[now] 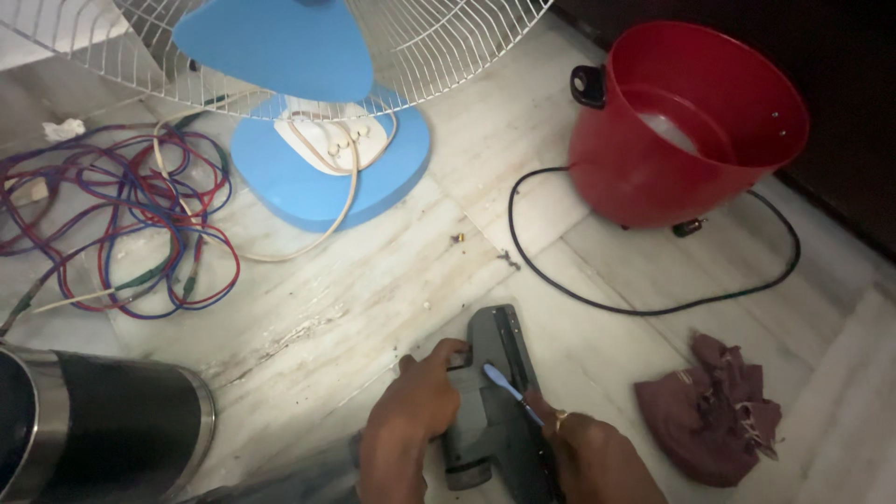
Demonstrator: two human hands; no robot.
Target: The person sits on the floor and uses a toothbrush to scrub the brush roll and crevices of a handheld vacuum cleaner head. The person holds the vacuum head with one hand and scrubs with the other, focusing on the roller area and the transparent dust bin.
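Observation:
A dark grey vacuum-cleaner floor head (493, 411) lies on the pale marble floor near the bottom middle. My left hand (415, 411) grips its left side, thumb on the top edge. My right hand (583, 453), wearing a ring, holds a toothbrush (504, 385) with a blue-and-white head; its bristle end rests on the top of the floor head, near the long slot.
A blue table fan (308, 140) with a white wire guard stands at the back, next to tangled red, blue and purple wires (140, 224). A red pot-shaped appliance shell (686, 126) with a black cord (597, 299) sits right. A maroon rag (714, 411) lies right; a black-and-steel cylinder (103, 434) left.

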